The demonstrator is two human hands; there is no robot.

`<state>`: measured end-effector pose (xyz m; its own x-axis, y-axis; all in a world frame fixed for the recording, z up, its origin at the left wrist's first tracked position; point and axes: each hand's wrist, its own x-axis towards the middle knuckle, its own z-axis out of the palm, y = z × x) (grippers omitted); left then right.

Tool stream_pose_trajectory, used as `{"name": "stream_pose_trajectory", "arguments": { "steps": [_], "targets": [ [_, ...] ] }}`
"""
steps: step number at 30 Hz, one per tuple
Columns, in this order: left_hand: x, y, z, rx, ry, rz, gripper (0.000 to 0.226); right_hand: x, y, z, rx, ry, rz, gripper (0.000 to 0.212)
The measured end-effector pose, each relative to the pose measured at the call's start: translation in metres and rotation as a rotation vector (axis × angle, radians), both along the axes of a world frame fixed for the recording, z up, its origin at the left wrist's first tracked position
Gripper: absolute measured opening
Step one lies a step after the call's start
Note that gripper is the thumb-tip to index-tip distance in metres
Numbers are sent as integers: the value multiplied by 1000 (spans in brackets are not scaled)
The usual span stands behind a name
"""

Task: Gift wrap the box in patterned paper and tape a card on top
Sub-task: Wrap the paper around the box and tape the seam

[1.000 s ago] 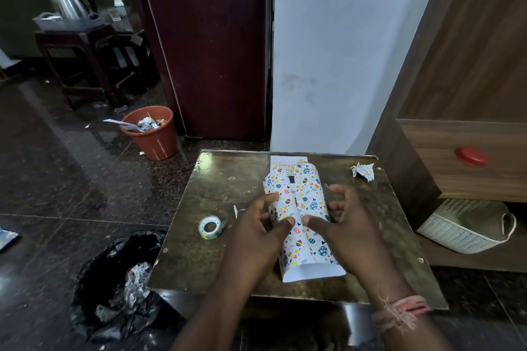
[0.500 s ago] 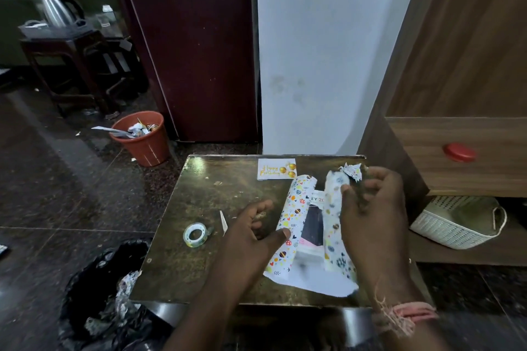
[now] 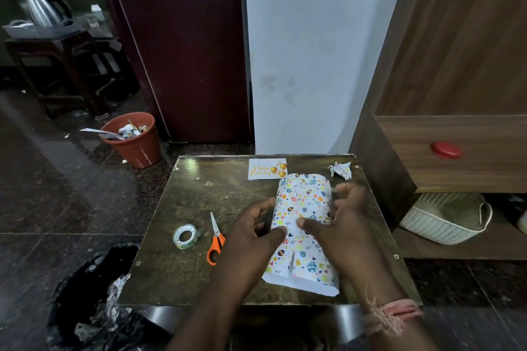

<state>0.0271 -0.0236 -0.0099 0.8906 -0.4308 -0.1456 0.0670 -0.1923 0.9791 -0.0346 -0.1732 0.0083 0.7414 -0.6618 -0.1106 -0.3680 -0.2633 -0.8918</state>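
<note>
The box is hidden inside white patterned paper point(image 3: 302, 208), which lies folded over it on the small brown table point(image 3: 176, 273). The paper's two flaps meet along the top, and its near end sticks out flat and open. My left hand point(image 3: 251, 239) holds the left side, with its thumb pressing the seam. My right hand point(image 3: 342, 225) holds the right side; its thumb lies on top and its fingers are blurred beside the paper. A "Happy Birthday" card point(image 3: 266, 169) lies just behind the parcel.
A tape roll point(image 3: 185, 236) and orange-handled scissors point(image 3: 216, 239) lie left of my hands. A crumpled paper scrap point(image 3: 340, 169) sits at the table's far right. An orange bin point(image 3: 134, 138) and a black rubbish bag point(image 3: 94, 293) are on the floor, left. A white basket point(image 3: 445, 216) sits under the cabinet, right.
Half a second ago the flaps stood apart, the right one lifted, and the dark box showed. Now both flaps are folded over it, with my thumbs on the seam.
</note>
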Motion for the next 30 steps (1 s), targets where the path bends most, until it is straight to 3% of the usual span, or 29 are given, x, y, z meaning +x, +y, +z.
{"name": "stream_pose_trajectory", "arguments": {
  "steps": [2, 6, 8, 11, 14, 17, 22, 26, 30],
  "targets": [
    [1, 0, -2, -12, 13, -17, 46, -2, -9, 3, -120, 8, -95, 71],
    [4, 0, -6, -50, 57, -17, 47, -12, -19, 8, -597, 197, -259, 45],
    [5, 0, -9, -60, 66, -10, 48, -12, -12, 11, -674, 210, -194, 51],
    [5, -3, -9, -53, 72, -10, 51, -11, 1, 27, -689, 161, 105, 60],
    [3, -5, -5, -53, 57, -16, 52, -12, 9, 35, -747, 160, 267, 48],
    [0, -5, -1, -52, 69, -22, 49, -15, 6, 33, -656, 211, 200, 38],
    [-3, -7, -5, -46, 70, -11, 47, -21, -12, 17, -586, 367, 85, 51],
    [-3, -7, -6, -55, 87, -16, 45, -22, -8, 22, -622, 357, 88, 40],
    [-3, -7, -5, -40, 96, -17, 43, -22, 1, 27, -660, 303, 140, 56]
  ]
}}
